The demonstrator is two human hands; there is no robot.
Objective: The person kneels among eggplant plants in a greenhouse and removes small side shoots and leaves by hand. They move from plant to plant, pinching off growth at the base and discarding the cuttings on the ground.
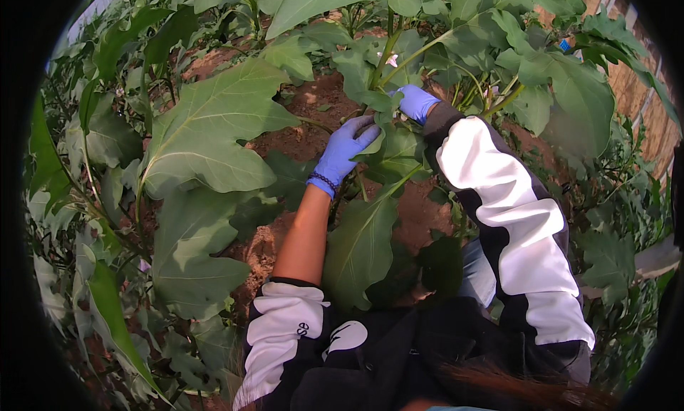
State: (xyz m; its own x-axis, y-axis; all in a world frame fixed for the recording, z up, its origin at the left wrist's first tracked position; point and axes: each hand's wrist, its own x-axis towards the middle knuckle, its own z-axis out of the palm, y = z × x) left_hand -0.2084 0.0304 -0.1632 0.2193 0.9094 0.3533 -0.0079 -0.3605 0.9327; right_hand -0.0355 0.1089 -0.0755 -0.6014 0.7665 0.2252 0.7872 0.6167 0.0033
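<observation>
Both my hands wear blue gloves and reach into a broad-leaved plant that looks like eggplant. My left hand (350, 146), with a dark beaded bracelet at the wrist, has its fingers among the leaves beside the stem; a leaf edge lies against its thumb side, and whether it grips anything is unclear. To its upper right, my right hand (417, 104) is at the stem (383, 64), its fingertips hidden behind foliage. A pale pink flower (391, 59) hangs just above the hands. Below them a large green leaf (366, 245) spreads downward.
Large lobed leaves (214, 128) crowd the left side, with more foliage (566, 90) at the upper right. Reddish-brown soil (315, 104) shows between the plants. A tan wall or sheet (641, 101) with pale bars stands at the far right.
</observation>
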